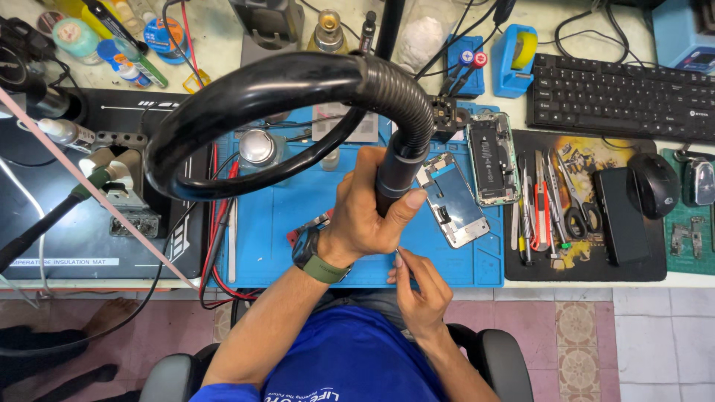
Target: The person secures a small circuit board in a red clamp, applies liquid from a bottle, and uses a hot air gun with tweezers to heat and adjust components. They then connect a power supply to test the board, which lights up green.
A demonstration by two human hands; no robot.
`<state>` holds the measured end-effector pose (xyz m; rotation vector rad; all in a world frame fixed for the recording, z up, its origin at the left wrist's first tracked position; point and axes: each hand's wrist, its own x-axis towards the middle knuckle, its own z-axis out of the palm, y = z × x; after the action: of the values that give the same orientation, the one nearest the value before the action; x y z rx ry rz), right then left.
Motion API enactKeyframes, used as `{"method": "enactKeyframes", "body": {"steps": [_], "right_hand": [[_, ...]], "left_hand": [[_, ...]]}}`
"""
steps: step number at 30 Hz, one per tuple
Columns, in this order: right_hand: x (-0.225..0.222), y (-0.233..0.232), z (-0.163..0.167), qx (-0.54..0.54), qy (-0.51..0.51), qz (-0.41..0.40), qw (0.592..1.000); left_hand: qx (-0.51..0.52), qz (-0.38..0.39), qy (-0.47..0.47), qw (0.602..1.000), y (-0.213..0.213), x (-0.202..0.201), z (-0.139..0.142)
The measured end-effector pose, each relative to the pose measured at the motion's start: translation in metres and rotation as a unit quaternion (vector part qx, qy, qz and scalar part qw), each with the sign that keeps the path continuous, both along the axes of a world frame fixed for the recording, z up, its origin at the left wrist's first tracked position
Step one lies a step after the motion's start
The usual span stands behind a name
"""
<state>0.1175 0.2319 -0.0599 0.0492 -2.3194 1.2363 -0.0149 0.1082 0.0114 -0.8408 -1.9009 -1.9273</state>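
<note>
Hot-air handpiece [395, 175], the black barrel at the end of a thick ribbed hose [246, 97] that loops up over the worktop, is clasped upright in the left hand [365, 212], fingers wrapped fully round it and thumb pressed on its side, above the near middle of the blue work mat [283, 223]. The right hand [418, 286] sits lower, at the mat's near edge, pinched shut on fine tweezers [399, 258] whose tips point up toward the barrel's lower end; what they grip, if anything, is too small to tell. Just right of the barrel a stripped phone frame [452, 199] lies face-up on the mat, with a second opened phone [491, 156] beyond it toward the far right corner. My reading is that the step in hand is a heat-and-tweezer job on a small part, with both tools being brought together. A next move would call for a steady left wrist against the stiff hose and fine placing of the tweezer tips.
</note>
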Motion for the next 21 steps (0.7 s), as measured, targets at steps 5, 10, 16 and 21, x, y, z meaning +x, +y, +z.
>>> {"method": "enactKeyframes", "body": {"steps": [5,10,16,21], "right_hand": [[0.0,-0.001,0.0,-0.003,0.002,0.0,1.0],[-0.001,-0.001,-0.001,0.0,0.003,-0.007,1.0],[-0.001,-0.001,-0.001,0.003,0.001,-0.001,1.0],[-0.002,-0.001,-0.003,0.009,0.003,0.005,1.0]], "left_hand": [[0.021,0.001,-0.008,1.0,0.006,-0.001,-0.006],[0.033,0.021,0.005,0.999,0.008,-0.003,-0.011],[0.026,0.031,0.043,0.998,0.0,-0.003,-0.009],[0.008,0.015,0.019,1.0,-0.006,-0.001,-0.006]]}}
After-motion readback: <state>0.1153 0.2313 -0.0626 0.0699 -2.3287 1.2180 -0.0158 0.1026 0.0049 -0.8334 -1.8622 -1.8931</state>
